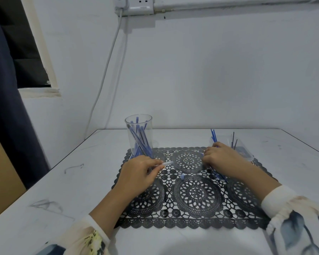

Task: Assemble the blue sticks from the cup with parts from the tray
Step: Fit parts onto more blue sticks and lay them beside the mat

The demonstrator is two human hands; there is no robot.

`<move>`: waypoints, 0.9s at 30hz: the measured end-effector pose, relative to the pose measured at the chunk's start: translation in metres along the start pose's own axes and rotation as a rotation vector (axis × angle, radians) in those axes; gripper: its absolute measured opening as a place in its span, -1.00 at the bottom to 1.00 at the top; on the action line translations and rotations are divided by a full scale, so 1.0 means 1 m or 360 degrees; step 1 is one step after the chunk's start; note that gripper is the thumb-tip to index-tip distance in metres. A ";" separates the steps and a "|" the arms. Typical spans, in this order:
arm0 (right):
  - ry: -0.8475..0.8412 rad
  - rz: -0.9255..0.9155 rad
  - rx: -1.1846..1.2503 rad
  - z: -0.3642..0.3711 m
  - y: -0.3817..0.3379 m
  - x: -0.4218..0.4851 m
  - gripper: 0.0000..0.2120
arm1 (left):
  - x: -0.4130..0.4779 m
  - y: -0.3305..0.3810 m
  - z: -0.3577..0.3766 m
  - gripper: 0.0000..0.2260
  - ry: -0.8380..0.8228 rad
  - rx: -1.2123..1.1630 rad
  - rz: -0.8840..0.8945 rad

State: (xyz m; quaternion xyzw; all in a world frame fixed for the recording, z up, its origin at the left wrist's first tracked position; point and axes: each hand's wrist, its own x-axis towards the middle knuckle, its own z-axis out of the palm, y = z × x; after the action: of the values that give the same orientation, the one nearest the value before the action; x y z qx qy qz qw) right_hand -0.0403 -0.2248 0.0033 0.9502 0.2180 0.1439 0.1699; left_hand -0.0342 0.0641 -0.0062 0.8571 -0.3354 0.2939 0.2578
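Note:
A clear cup (139, 133) holding several blue sticks (138, 139) stands at the mat's back left corner. My left hand (138, 173) rests on the mat just in front of it and pinches a clear tube (167, 163) that points right. My right hand (221, 159) sits at the mat's back right, fingers curled round a thin blue stick (218, 175) that trails toward me under the hand. Behind it a clear tray (244, 151) holds several thin blue and dark sticks. A small pale blue cap (182, 176) lies on the mat between my hands.
A black lace mat (193, 196) covers the middle of the white table (63, 190). The wall lies close behind the table. A cable (107, 70) hangs from a wall socket behind the cup. A dark curtain and a brown board stand at the left.

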 end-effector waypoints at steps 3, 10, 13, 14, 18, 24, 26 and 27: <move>-0.0023 0.0012 -0.0050 0.002 0.001 -0.001 -0.88 | 0.000 0.000 0.000 -0.84 -0.0007 0.0008 -0.0009; 0.0005 0.0037 0.0064 -0.002 -0.001 -0.001 -0.86 | 0.000 0.000 0.000 -0.84 -0.0030 0.0011 -0.0029; 0.0228 0.0225 0.0413 -0.012 -0.002 0.000 -0.84 | 0.000 0.000 0.001 -0.84 -0.0037 0.0013 -0.0029; 0.0380 0.0339 0.0562 -0.018 -0.001 0.000 -0.83 | 0.000 0.000 0.001 -0.84 -0.0036 0.0011 -0.0027; 0.0815 0.0948 0.0989 -0.036 0.006 0.001 -0.77 | 0.000 -0.001 0.002 -0.84 -0.0025 -0.0002 -0.0015; 0.0633 0.1303 0.1108 -0.029 0.019 -0.002 -0.77 | 0.000 0.000 0.002 -0.80 -0.0020 -0.0003 -0.0003; 0.0505 0.1377 0.1099 -0.024 0.019 -0.001 -0.77 | 0.000 0.000 0.001 -0.83 -0.0026 0.0001 -0.0004; 0.0428 0.1400 0.1083 -0.022 0.019 -0.001 -0.77 | 0.000 0.000 0.001 -0.84 -0.0029 0.0003 -0.0007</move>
State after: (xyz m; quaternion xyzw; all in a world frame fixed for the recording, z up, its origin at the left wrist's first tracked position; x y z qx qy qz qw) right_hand -0.0418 -0.2357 0.0297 0.9261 -0.1442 0.2425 -0.2506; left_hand -0.0337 0.0632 -0.0071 0.8606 -0.3357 0.2860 0.2546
